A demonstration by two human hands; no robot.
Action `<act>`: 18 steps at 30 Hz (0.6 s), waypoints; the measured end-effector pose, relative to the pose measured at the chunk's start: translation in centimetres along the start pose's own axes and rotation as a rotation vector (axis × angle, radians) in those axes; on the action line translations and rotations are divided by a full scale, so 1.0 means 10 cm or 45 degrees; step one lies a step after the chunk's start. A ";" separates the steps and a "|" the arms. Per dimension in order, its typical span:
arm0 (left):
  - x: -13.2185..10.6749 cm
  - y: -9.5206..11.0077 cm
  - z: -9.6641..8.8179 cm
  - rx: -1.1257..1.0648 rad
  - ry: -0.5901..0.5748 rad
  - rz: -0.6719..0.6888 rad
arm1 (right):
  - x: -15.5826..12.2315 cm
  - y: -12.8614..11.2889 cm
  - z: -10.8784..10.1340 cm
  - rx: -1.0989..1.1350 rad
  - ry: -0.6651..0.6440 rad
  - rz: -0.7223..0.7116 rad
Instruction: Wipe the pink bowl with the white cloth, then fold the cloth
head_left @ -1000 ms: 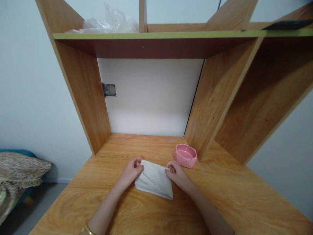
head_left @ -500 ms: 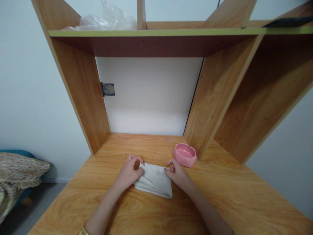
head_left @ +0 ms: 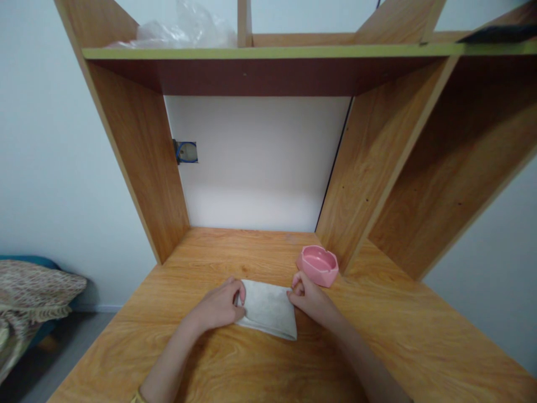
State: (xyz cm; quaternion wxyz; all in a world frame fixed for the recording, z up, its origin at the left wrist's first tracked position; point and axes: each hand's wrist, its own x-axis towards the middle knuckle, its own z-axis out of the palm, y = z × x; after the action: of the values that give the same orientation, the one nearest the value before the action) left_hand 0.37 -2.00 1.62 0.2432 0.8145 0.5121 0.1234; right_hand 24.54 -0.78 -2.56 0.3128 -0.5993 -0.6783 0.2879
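A folded white cloth (head_left: 268, 309) lies flat on the wooden desk (head_left: 260, 364), just in front of me. My left hand (head_left: 216, 307) rests on the cloth's left edge, with thumb and fingers pinched on its far left corner. At the far right corner my right hand (head_left: 310, 298) pinches the cloth with curled fingers. A pink dish (head_left: 318, 265) stands on the desk just beyond my right hand, not touching it.
The desk sits in a wooden hutch with side panels (head_left: 142, 157) left and right and a shelf (head_left: 268, 54) overhead carrying a clear plastic bag (head_left: 184, 31). A blue wall box (head_left: 187, 151) is on the back wall. A patterned blanket (head_left: 29, 291) lies at the left.
The diagonal fold that stood up from the cloth is now pressed flat. My left hand has slid further onto the cloth's left edge; my right hand has closed tighter on its corner.
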 end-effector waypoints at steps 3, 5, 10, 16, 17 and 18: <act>0.03 0.02 0.01 0.019 0.127 -0.059 | 0.00 0.01 -0.03 0.212 -0.071 -0.008; 0.06 0.03 0.04 0.036 0.256 -0.096 | 0.00 0.00 -0.09 0.345 -0.145 0.027; 0.11 0.05 0.13 0.104 0.390 -0.116 | -0.06 0.06 -0.46 0.361 -0.209 0.117; 0.10 0.11 0.17 0.163 0.310 -0.146 | -0.09 0.31 -0.83 -0.297 0.012 0.221; 0.10 0.11 0.16 0.166 0.297 -0.155 | -0.08 0.33 -0.86 -0.420 0.064 0.280; 0.10 0.11 0.16 0.168 0.287 -0.163 | -0.08 0.35 -0.87 -0.516 0.110 0.335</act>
State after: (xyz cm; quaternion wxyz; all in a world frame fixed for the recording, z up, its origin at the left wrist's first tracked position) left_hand 2.41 -1.97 0.78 0.1375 0.7752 0.5942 0.1645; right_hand 33.57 -1.02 0.26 0.1747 -0.7449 -0.6242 0.1583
